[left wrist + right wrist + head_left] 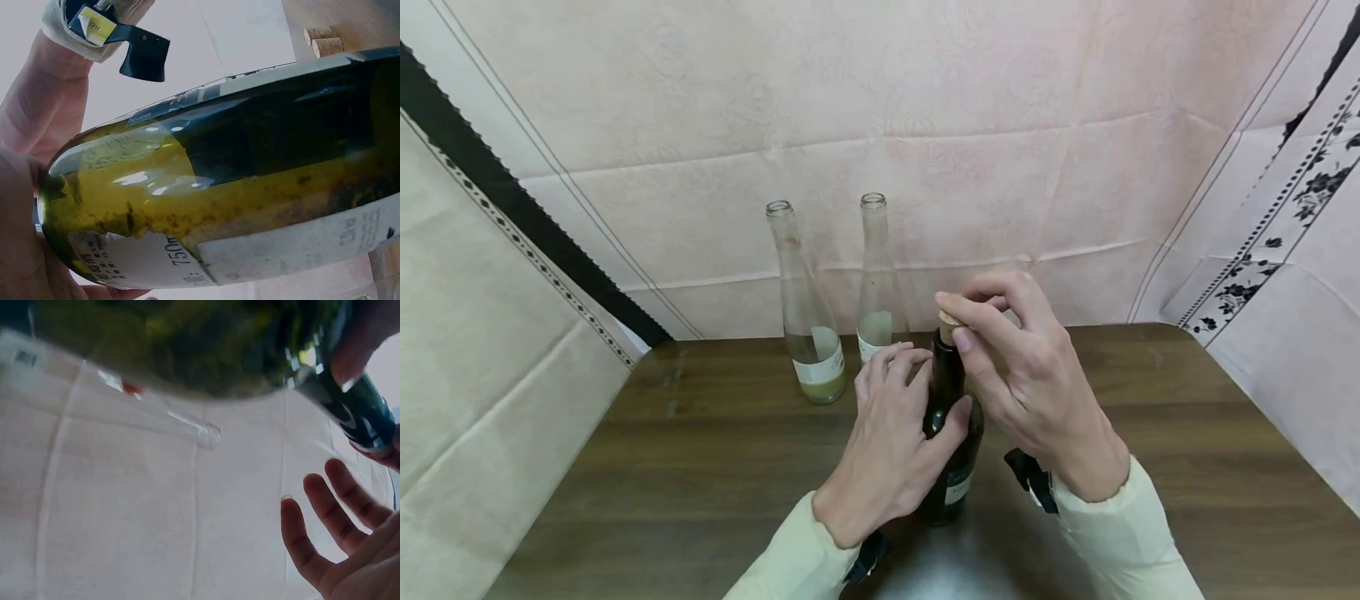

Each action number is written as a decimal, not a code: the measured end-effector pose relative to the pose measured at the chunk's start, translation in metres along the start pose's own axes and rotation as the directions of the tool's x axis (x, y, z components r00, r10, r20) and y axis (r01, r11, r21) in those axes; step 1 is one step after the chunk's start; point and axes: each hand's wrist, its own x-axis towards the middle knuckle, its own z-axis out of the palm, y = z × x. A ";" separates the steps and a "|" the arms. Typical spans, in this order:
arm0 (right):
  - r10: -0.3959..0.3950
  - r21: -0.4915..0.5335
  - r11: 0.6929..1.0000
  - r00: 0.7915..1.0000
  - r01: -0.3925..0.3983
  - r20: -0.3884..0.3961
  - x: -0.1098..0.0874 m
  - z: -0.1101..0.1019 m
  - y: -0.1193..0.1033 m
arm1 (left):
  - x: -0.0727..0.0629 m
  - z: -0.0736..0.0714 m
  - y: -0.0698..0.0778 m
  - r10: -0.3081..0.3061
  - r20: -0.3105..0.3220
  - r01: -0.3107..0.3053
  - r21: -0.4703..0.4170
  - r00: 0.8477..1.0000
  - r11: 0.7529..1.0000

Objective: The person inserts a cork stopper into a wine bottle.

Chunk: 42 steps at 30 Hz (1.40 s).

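A dark green wine bottle (951, 450) stands upright on the table near its middle, its torn labels showing in the left wrist view. My left hand (895, 433) holds it around the shoulder, thumb on the near side and fingers behind. At the bottle's mouth sits a cork (950, 325), which my right hand (1037, 367) pinches between thumb and index finger. The other fingers of that hand are spread away from the bottle in the right wrist view. How deep the cork sits in the neck is hard to tell.
Two clear glass bottles stand behind my left hand: one on the left (808, 317) with a little yellowish content, another (878, 275) partly covered by my fingers. Two loose corks (328, 47) show in the left wrist view. Pale cloth (887, 100) hangs behind the wooden table (722, 475).
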 end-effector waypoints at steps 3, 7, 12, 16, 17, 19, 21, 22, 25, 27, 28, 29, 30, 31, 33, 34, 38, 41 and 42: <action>0.019 0.005 1.000 1.000 -0.019 0.019 -0.001 0.000 0.001 | 0.000 -0.001 0.000 -0.005 -0.004 0.005 0.013 1.000 1.000; 0.063 -0.025 0.998 0.995 -0.061 0.072 -0.005 -0.005 0.002 | 0.000 -0.002 0.001 -0.009 -0.010 0.009 0.022 1.000 1.000; 0.128 -0.046 0.991 0.988 -0.124 0.091 -0.013 -0.017 0.005 | -0.001 -0.002 0.002 -0.001 -0.018 0.001 0.034 1.000 0.999; 0.145 -0.086 0.987 0.986 -0.138 0.084 -0.019 -0.027 0.011 | -0.002 -0.003 0.001 -0.013 -0.019 0.013 0.042 1.000 0.999; 0.143 -0.094 0.986 0.986 -0.136 0.082 -0.020 -0.029 0.013 | -0.002 -0.004 0.001 -0.018 -0.020 0.019 0.044 1.000 0.999; 0.144 -0.115 0.984 0.986 -0.133 0.086 -0.023 -0.034 0.017 | -0.003 -0.006 -0.001 -0.027 -0.023 0.028 0.047 0.999 0.999; 0.151 -0.139 0.981 0.984 -0.138 0.093 -0.026 -0.039 0.021 | -0.003 -0.007 -0.002 -0.033 -0.022 0.034 0.047 0.999 0.998; 0.156 -0.153 0.978 0.983 -0.140 0.097 -0.028 -0.042 0.023 | -0.004 -0.007 -0.003 -0.035 -0.024 0.036 0.047 0.999 0.998; 0.173 -0.192 0.970 0.978 -0.148 0.118 -0.034 -0.050 0.028 | -0.006 -0.010 -0.007 -0.036 -0.029 0.037 0.043 0.999 0.998; 0.175 -0.210 0.967 0.976 -0.145 0.132 -0.039 -0.054 0.031 | -0.007 -0.012 -0.009 -0.037 -0.038 0.038 0.042 0.999 0.998; 0.171 -0.220 0.966 0.975 -0.138 0.141 -0.041 -0.055 0.033 | -0.008 -0.013 -0.011 -0.037 -0.045 0.039 0.041 0.998 0.998; 0.164 -0.228 0.965 0.975 -0.127 0.150 -0.042 -0.057 0.035 | -0.009 -0.014 -0.013 -0.039 -0.051 0.041 0.041 0.998 0.998; 0.164 -0.240 0.963 0.973 -0.122 0.163 -0.045 -0.059 0.037 | -0.009 -0.016 -0.014 -0.037 -0.060 0.039 0.042 0.998 0.998; 0.165 -0.250 0.961 0.970 -0.117 0.179 -0.047 -0.060 0.039 | -0.010 -0.018 -0.017 -0.039 -0.064 0.042 0.044 0.997 0.998; 0.180 -0.270 0.956 0.959 -0.118 0.219 -0.050 -0.063 0.042 | -0.012 -0.021 -0.021 -0.041 -0.075 0.045 0.054 0.996 0.998; 0.189 -0.278 0.953 0.953 -0.119 0.239 -0.052 -0.064 0.044 | -0.013 -0.023 -0.023 -0.044 -0.079 0.048 0.056 0.996 0.997; 0.197 -0.306 0.946 0.936 -0.103 0.292 -0.060 -0.066 0.053 | -0.016 -0.031 -0.031 -0.063 -0.092 0.069 0.059 0.994 0.996; 0.194 -0.327 0.941 0.925 -0.083 0.325 -0.068 -0.065 0.061 | -0.019 -0.035 -0.035 -0.080 -0.100 0.086 0.054 0.992 0.995; 0.204 -0.338 0.937 0.917 -0.082 0.343 -0.071 -0.065 0.063 | -0.020 -0.036 -0.037 -0.082 -0.104 0.088 0.054 0.991 0.995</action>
